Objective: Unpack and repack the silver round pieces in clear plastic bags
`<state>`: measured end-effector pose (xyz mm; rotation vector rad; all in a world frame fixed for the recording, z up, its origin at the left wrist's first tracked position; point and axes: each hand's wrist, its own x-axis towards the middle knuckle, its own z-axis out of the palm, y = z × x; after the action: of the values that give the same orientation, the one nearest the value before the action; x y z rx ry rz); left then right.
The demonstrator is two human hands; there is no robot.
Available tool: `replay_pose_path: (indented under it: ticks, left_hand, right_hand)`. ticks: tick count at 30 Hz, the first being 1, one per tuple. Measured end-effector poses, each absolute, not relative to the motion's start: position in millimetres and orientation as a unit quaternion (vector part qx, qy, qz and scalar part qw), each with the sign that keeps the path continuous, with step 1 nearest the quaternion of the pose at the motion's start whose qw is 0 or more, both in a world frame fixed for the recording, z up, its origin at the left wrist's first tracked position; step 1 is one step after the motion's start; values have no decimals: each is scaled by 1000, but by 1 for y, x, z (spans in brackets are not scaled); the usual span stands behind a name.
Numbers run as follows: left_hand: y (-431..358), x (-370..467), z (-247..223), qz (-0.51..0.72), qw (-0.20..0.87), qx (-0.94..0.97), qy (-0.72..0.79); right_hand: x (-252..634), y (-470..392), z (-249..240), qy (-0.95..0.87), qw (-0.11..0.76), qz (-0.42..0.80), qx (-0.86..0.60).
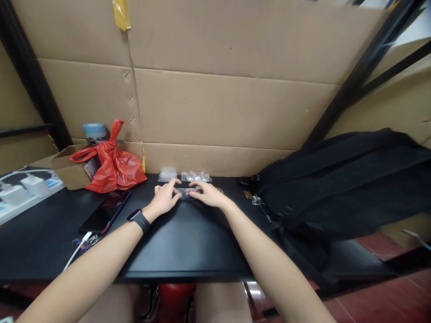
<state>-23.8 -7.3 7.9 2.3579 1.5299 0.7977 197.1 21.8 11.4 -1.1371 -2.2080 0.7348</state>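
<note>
Near the back of the black desktop, a small clear plastic packet (186,192) with something reddish in it lies between my two hands. My left hand (165,197), with a dark watch on its wrist, has its thumb and curled fingers at the packet's left end. At the other end, my right hand (209,194) grips it the same way, thumb near the reddish part. The packet's ends are partly hidden by my fingers. Just behind are a stack of clear plastic bags (167,174) and another clear packet (195,176) with reddish contents.
A red plastic bag (116,168), cardboard box (69,172), phone (107,211) with a white cable, and power strip (32,190) stand left. On the right lies a black backpack (343,184) beside keys (256,200). A cardboard wall (215,112) closes the back.
</note>
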Motion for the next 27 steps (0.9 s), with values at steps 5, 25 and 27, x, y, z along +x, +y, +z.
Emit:
replay_pose_path:
  ticks: [5,25,27]
  left_hand:
    - [-5,-24,7,286,126,785,535]
    - [4,-41,12,334,65,766,545]
    - [9,-49,13,330,44,783,525]
  right_hand:
    - [194,29,0,-790,290,336,-424]
    - [305,67,-12,-600,352,44,-717]
    - [299,67,-14,-602,316,6,-733]
